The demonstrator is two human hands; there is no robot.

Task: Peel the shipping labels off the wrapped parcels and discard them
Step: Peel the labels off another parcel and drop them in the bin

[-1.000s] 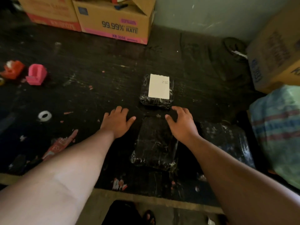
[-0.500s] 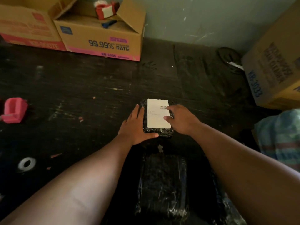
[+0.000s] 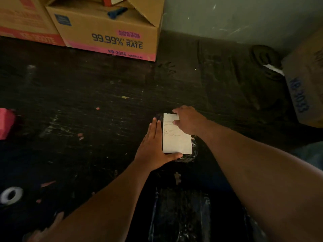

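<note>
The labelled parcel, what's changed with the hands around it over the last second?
Both hands reached forward from the nearer parcel to the labelled parcel. The left hand now lies flat against its left side, thumb along the near edge. The right hand went to the far right corner of the white label, apparently starting to pick at it. The label is still stuck flat, and the parcels have not shifted on the table.

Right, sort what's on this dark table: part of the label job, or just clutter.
Job:
white paper shipping label
small black plastic-wrapped parcel under it
larger black wrapped parcel
left hand
right hand

Clutter:
white tape roll
pink plastic object
printed cardboard box
</note>
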